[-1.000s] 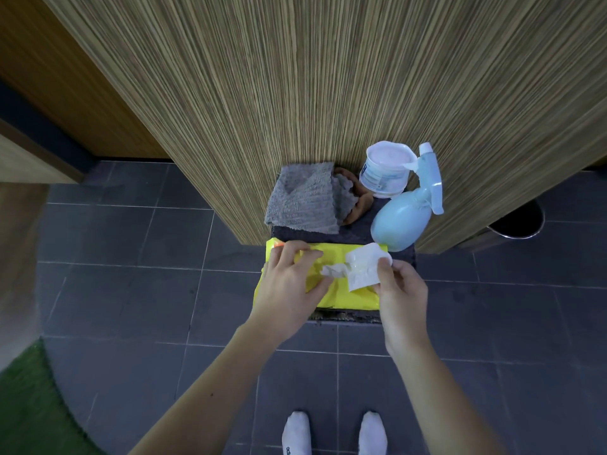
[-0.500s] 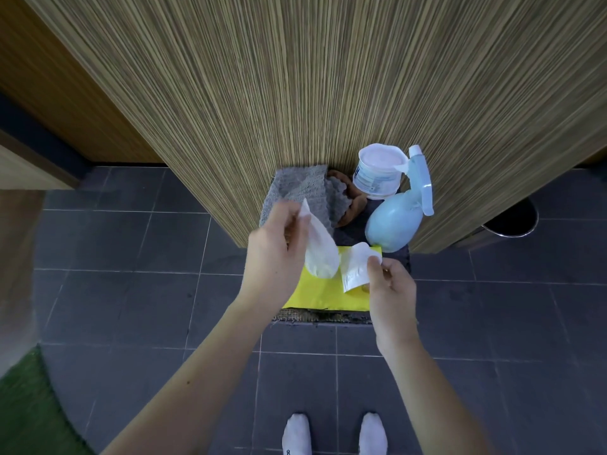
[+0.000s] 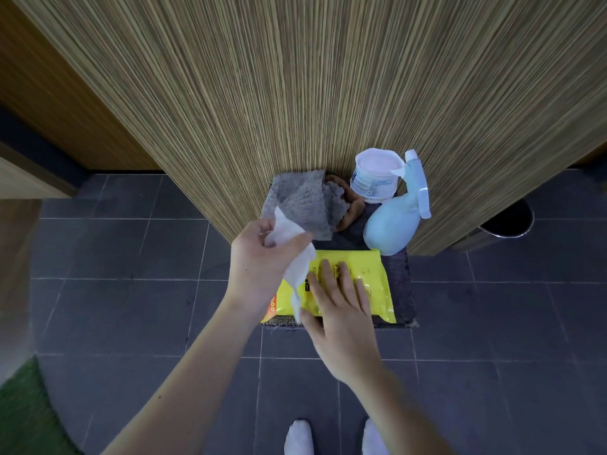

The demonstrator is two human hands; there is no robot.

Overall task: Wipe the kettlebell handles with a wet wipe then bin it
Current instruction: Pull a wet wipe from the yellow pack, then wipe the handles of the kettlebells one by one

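My left hand grips a white wet wipe, which hangs down over the left side of a yellow wipes pack. The pack lies flat in a dark basket on the floor. My right hand lies flat on top of the pack with straight fingers, pressing its flap area. No kettlebell is in view. A round metal-rimmed bin shows partly behind the wooden panel at the right.
A grey cloth, a brown cloth, a white tub and a light blue spray bottle sit at the basket's back. A striped wooden panel rises behind. Dark floor tiles surround; green turf at bottom left; my socked feet below.
My left hand pulled the wipe out of the pack and lifted it to the left. My right hand let go of the white flap and laid flat on the pack.
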